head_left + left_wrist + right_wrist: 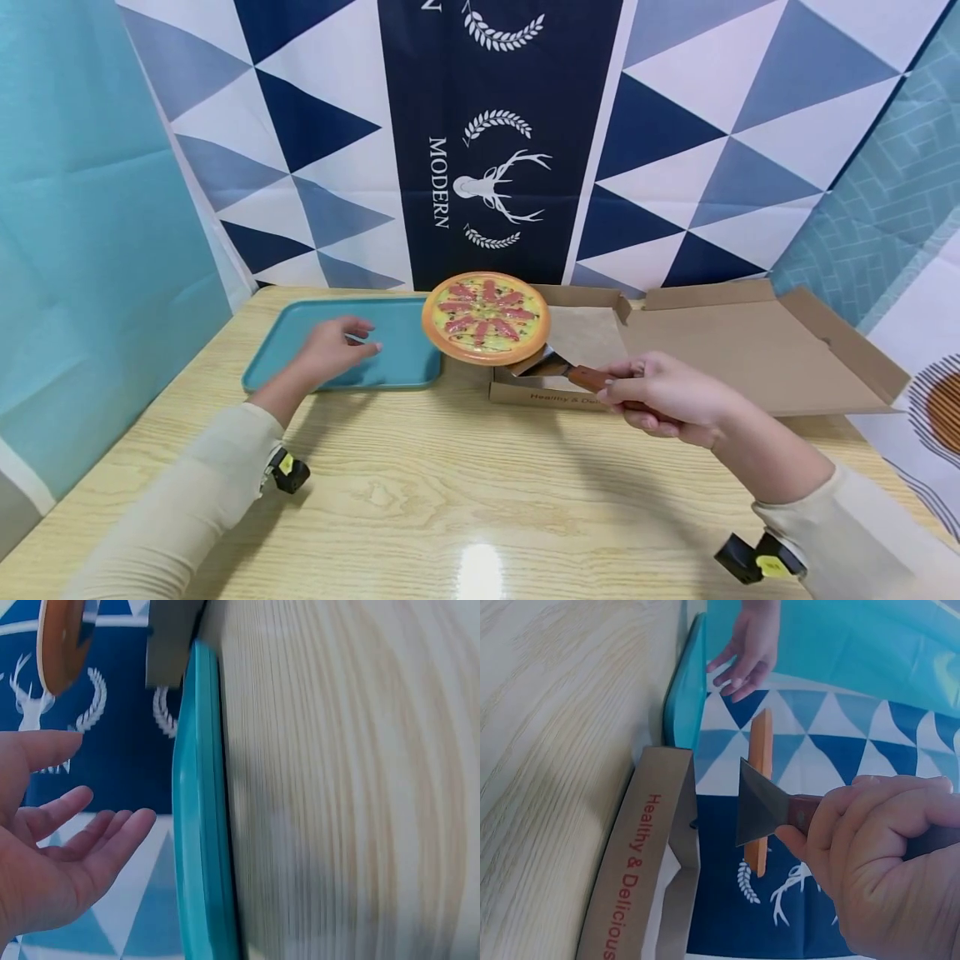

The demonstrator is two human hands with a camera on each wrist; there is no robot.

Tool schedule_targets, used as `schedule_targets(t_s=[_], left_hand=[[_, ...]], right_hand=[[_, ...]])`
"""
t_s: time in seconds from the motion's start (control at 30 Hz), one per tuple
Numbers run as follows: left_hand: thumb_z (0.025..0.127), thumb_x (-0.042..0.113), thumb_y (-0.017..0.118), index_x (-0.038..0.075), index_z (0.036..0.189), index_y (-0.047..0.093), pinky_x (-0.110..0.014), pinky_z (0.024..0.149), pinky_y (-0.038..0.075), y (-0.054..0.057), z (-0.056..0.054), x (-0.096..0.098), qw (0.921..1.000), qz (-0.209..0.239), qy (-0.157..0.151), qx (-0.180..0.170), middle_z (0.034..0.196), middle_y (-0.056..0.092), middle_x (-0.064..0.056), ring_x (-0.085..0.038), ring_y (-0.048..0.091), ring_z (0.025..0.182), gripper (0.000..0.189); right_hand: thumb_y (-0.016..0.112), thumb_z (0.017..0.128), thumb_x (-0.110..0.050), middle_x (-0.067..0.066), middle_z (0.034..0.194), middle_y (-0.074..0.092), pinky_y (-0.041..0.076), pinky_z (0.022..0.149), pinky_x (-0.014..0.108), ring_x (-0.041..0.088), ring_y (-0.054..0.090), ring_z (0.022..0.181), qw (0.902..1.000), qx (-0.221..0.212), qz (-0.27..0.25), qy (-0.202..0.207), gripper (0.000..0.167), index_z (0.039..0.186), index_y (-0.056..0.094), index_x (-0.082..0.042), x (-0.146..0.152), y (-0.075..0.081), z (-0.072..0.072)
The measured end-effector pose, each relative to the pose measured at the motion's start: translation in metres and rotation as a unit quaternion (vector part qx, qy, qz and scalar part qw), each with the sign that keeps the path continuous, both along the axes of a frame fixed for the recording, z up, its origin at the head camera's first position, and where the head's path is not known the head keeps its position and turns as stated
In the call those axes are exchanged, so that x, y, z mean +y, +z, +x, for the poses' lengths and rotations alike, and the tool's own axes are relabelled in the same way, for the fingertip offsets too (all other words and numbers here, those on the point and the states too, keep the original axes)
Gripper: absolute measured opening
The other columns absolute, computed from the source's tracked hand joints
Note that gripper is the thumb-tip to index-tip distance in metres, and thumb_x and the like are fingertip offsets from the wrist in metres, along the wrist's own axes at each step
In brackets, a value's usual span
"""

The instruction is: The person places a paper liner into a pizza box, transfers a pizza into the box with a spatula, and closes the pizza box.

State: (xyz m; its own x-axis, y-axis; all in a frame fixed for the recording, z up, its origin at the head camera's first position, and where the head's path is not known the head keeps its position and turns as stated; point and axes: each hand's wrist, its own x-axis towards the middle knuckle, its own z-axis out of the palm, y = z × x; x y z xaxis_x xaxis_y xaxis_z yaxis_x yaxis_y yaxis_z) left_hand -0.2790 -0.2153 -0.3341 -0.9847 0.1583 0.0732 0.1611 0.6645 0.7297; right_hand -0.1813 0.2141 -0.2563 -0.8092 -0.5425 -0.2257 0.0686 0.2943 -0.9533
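A toy-like pizza (486, 318) with red strips on a yellow top rides on the metal blade of a spatula (761, 804), raised above the table. My right hand (660, 396) grips the spatula's wooden handle (588, 379). In the right wrist view the pizza (761, 742) shows edge-on, with the blade under it. My left hand (333, 354) hovers over the blue tray (397, 367), fingers loosely bent and holding nothing. The left wrist view shows that hand (67, 847) with its fingers spread apart beside the tray's rim (202, 825).
An open cardboard pizza box (543, 394) lined with paper stands right of the tray, its lid (750, 358) folded out to the right. Behind the wooden table (420, 500) hangs a patterned cloth (502, 83).
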Motion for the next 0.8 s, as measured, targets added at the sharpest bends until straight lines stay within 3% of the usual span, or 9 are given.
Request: schedule_targets(t_s=[0.13,0.3,0.47,0.7,0.8], left_hand=[[0.095,0.017,0.065,-0.003,0.14,0.047,-0.041,0.089,0.054,0.0,-0.001,0.019,0.9921,0.103,-0.008,-0.072,0.141,0.044,-0.025,-0.039,0.049,0.124,0.052],[0.095,0.014,0.064,-0.004,0.141,0.043,-0.041,0.091,0.053,-0.002,0.0,0.039,0.9758,0.176,-0.02,-0.128,0.141,0.041,-0.026,-0.039,0.053,0.12,0.054],[0.095,0.012,0.065,-0.006,0.14,0.044,-0.041,0.09,0.053,-0.007,0.0,0.054,0.9686,0.199,-0.039,-0.144,0.136,0.042,-0.026,-0.039,0.056,0.116,0.054],[0.094,0.011,0.065,-0.005,0.139,0.047,-0.038,0.088,0.054,-0.011,0.001,0.073,0.9677,0.193,-0.06,-0.151,0.128,0.047,-0.023,-0.035,0.059,0.111,0.051],[0.094,0.007,0.063,-0.007,0.138,0.046,-0.041,0.089,0.054,-0.011,0.001,0.082,0.9606,0.217,-0.068,-0.16,0.124,0.047,-0.022,-0.038,0.057,0.113,0.049]], right_hand=[[0.056,0.095,-0.008,-0.004,0.057,0.043,0.028,0.037,0.013,0.003,0.034,0.041,1.0,0.0,-0.004,-0.007,0.051,0.135,0.038,0.018,0.006,-0.002,0.002],[0.056,0.095,-0.008,-0.004,0.058,0.044,0.028,0.037,0.013,0.003,0.035,0.041,0.9999,0.002,-0.002,-0.015,0.051,0.134,0.038,0.017,0.015,-0.004,0.004],[0.056,0.096,-0.008,-0.003,0.06,0.045,0.028,0.038,0.014,0.003,0.035,0.042,0.9999,0.002,-0.002,-0.015,0.038,0.124,0.046,0.016,0.024,-0.005,0.005],[0.054,0.097,-0.01,-0.003,0.061,0.046,0.03,0.038,0.013,0.003,0.036,0.043,0.9998,-0.003,0.002,-0.018,0.041,0.126,0.043,0.016,0.033,-0.005,0.008],[0.055,0.097,-0.009,-0.002,0.062,0.046,0.03,0.038,0.013,0.003,0.035,0.043,0.9997,-0.001,0.002,-0.023,0.032,0.117,0.045,0.015,0.038,-0.005,0.009]])
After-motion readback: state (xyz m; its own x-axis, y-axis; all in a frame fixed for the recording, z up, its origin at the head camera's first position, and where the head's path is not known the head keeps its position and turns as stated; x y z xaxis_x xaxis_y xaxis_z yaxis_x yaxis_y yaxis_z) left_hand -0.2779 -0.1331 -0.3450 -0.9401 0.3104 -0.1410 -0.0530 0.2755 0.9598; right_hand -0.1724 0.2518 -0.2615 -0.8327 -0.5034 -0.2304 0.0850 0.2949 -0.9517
